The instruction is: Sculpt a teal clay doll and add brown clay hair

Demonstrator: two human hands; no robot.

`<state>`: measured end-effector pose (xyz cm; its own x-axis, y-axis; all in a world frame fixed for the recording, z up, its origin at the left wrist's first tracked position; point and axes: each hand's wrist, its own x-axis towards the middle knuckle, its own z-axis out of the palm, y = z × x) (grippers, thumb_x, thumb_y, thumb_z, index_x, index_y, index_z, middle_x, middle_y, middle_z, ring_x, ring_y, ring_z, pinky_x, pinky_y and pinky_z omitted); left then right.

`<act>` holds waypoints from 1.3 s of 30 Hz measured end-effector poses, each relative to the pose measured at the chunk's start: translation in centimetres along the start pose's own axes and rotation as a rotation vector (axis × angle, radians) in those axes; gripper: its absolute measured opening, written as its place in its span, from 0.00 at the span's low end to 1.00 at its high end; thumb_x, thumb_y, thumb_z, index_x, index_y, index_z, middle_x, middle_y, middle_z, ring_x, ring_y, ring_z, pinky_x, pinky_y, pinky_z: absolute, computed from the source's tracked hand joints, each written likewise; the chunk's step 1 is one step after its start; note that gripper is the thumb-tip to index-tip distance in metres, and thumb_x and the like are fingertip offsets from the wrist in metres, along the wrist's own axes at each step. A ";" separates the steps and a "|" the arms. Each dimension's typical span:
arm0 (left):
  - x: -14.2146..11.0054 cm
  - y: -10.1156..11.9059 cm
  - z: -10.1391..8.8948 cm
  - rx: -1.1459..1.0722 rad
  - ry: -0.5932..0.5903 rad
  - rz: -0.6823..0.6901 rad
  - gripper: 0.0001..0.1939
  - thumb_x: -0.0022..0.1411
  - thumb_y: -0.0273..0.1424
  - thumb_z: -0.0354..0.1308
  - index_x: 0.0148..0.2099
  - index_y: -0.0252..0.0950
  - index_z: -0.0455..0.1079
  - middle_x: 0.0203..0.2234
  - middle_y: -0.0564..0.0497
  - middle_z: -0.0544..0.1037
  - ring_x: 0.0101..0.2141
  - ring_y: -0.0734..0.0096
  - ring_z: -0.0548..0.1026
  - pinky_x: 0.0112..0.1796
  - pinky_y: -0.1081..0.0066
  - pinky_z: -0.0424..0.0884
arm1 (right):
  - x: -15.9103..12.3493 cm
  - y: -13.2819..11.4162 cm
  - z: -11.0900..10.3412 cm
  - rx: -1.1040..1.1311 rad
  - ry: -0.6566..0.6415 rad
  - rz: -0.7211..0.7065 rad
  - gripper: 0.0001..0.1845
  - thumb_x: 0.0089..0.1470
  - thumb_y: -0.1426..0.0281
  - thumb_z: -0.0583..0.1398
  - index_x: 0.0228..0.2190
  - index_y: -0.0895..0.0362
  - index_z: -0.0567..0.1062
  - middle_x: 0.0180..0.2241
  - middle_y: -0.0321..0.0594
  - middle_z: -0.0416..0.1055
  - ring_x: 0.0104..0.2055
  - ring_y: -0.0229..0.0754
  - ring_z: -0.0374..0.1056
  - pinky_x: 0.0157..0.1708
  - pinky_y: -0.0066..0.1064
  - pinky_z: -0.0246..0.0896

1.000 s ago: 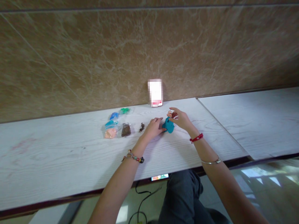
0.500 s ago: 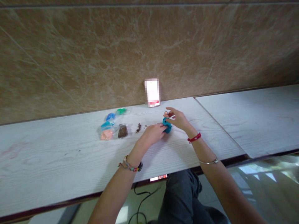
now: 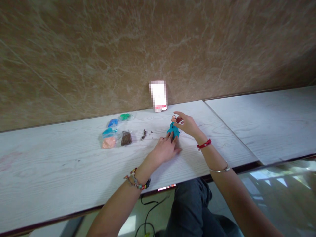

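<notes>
A small clay figure with a teal, skirt-like body (image 3: pixel 173 130) and a peach head (image 3: pixel 173 118) lies on the white table. My left hand (image 3: pixel 166 148) rests at the skirt's lower edge, its fingers spread and their tips on the teal clay. At the upper part, my right hand (image 3: pixel 188 125) has its thumb and a finger curled onto the figure near the neck, while its index finger arches above the head. Left of the figure is a twisted dark brown clay strip (image 3: pixel 143 134) with tiny crumbs beside it.
Bags of clay lie to the left: peach (image 3: pixel 109 142), brown (image 3: pixel 126 138), light blue (image 3: pixel 109 132), blue (image 3: pixel 113 122) and green (image 3: pixel 125 117). A phone-like bright screen (image 3: pixel 158 95) leans on the marble wall. The table's front edge runs above my legs (image 3: pixel 190 207).
My left hand has moved back toward me and spread its fingers, uncovering the teal skirt, which now looks flatter and wider. The right hand stays by the head. The view has shifted slightly.
</notes>
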<state>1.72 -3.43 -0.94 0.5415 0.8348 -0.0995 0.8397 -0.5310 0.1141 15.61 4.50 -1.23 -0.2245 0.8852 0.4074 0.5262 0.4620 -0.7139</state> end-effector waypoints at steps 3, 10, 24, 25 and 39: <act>0.0 -0.1 -0.1 -0.026 -0.053 -0.011 0.30 0.60 0.40 0.44 0.59 0.28 0.50 0.59 0.32 0.51 0.59 0.49 0.48 0.52 0.51 0.51 | 0.1 0.3 0.1 -0.005 0.002 0.000 0.23 0.43 0.74 0.58 0.45 0.58 0.67 0.28 0.39 0.71 0.30 0.38 0.67 0.34 0.31 0.64; 0.0 -0.6 -0.1 -0.053 -0.179 -0.007 0.38 0.59 0.47 0.39 0.63 0.26 0.40 0.61 0.34 0.41 0.60 0.50 0.40 0.55 0.51 0.41 | 0.3 0.9 0.3 -0.030 0.038 0.017 0.23 0.42 0.76 0.59 0.44 0.58 0.67 0.27 0.36 0.71 0.29 0.35 0.67 0.32 0.28 0.64; -0.4 -2.5 -1.9 -0.153 -0.248 -0.026 0.38 0.58 0.51 0.35 0.64 0.35 0.32 0.62 0.42 0.33 0.61 0.58 0.32 0.56 0.49 0.36 | 0.0 0.4 0.2 -0.041 0.013 -0.069 0.29 0.39 0.74 0.61 0.47 0.59 0.65 0.34 0.41 0.71 0.33 0.38 0.67 0.34 0.32 0.64; -0.5 -3.2 -2.1 -0.147 -0.233 -0.072 0.37 0.59 0.49 0.35 0.64 0.34 0.33 0.62 0.41 0.34 0.61 0.58 0.33 0.56 0.49 0.38 | 0.0 0.5 0.2 -0.043 0.031 -0.089 0.30 0.39 0.73 0.61 0.47 0.59 0.64 0.35 0.42 0.70 0.34 0.38 0.66 0.34 0.33 0.64; -1.6 -9.9 -3.7 -0.040 -0.064 -0.673 0.15 0.49 0.32 0.54 0.41 0.36 0.69 0.40 0.43 0.75 0.38 0.61 0.73 0.34 0.69 0.67 | -2.4 -4.8 3.8 -0.185 -0.070 -0.637 0.12 0.53 0.72 0.53 0.39 0.59 0.71 0.33 0.43 0.69 0.37 0.39 0.64 0.39 0.33 0.61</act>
<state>-7.62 0.99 1.78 -0.0966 0.9707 -0.2198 0.9932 0.1086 0.0431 10.48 0.34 -0.91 -0.5873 0.4462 0.6753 0.4033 0.8847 -0.2338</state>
